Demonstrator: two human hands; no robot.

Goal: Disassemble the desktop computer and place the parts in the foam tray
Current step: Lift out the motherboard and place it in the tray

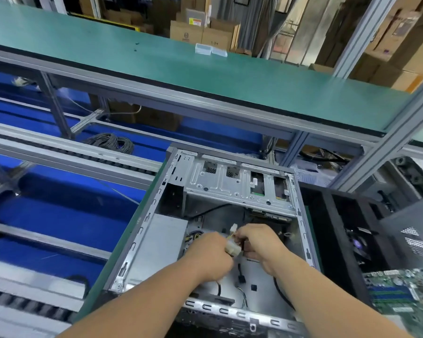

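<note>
An open desktop computer case lies on its side in front of me, bare metal inside. A grey power supply sits at its left and a drive cage at the far end. Both hands are inside the case over its middle. My left hand grips a white cable connector. My right hand pinches the wires and a smaller white plug just right of it. Loose black cables lie on the case floor below the hands.
A black foam tray stands right of the case, holding a fan. A green motherboard lies at the lower right and a grey perforated side panel above it. A green shelf spans overhead; conveyor rails run at left.
</note>
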